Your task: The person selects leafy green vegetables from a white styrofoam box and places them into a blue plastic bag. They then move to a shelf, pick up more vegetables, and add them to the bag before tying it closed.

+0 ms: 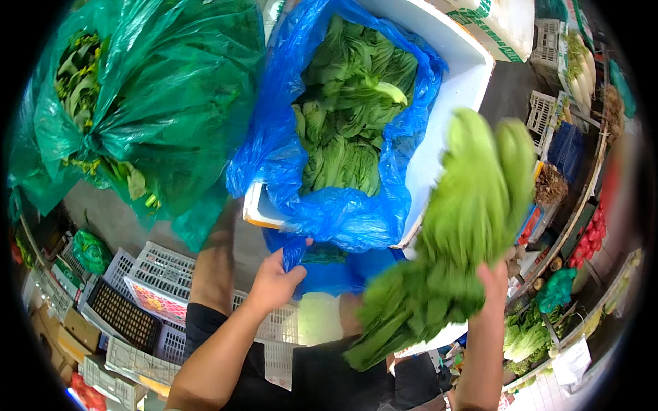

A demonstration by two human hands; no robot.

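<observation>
My left hand grips a bunched piece of blue plastic bag. That bag hangs below the near edge of a white foam box, and some green shows in it. In my right hand is a bunch of leafy greens with thick pale stalks, blurred by motion, to the right of the box. The greens hide part of the hand. A crumpled blue plastic liner lines the box, around more leafy greens. One pale stalk end points up among them.
A knotted green plastic bag of leafy stems stands left of the box. White plastic crates and a black crate lie lower left. Along the right run shelves with white radishes, red produce and lettuce.
</observation>
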